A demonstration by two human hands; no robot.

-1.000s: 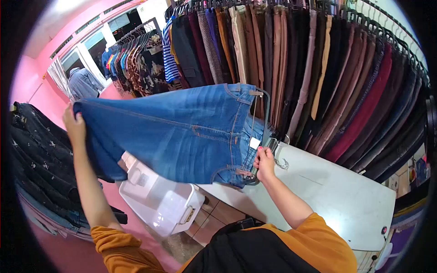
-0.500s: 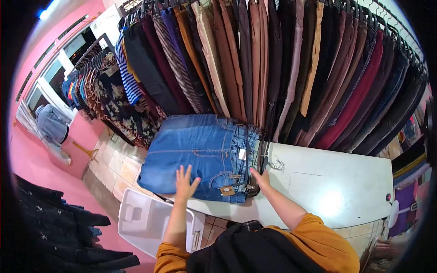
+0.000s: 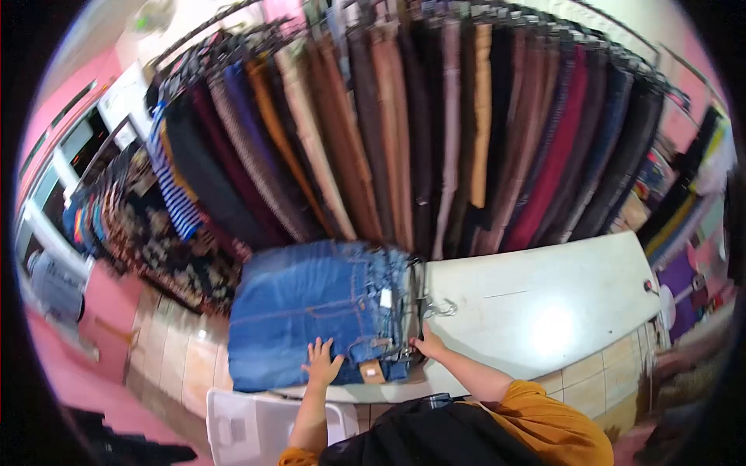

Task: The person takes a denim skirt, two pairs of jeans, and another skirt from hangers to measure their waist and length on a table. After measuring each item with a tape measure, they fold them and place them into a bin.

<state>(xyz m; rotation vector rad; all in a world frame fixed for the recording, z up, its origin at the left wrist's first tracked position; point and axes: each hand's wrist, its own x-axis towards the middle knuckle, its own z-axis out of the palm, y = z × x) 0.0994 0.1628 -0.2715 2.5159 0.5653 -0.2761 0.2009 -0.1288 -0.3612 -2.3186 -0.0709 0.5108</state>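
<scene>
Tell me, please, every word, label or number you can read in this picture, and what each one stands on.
No text here can be read.
White tag on the jeans: too small and blurred to read.
Brown tag at the waistband, beside the left hand: blurred, nothing legible.

- jeans (image 3: 311, 311): blue denim cloth, matt, faded wash;
- tag (image 3: 385, 298) on waistband: white paper;
- hanger hook (image 3: 440, 308): thin shiny metal wire;
- table top (image 3: 559, 295): white, smooth, glossy with glare;
- bin (image 3: 256, 427): white plastic, smooth;
- floor tiles (image 3: 183, 357): glossy
</scene>
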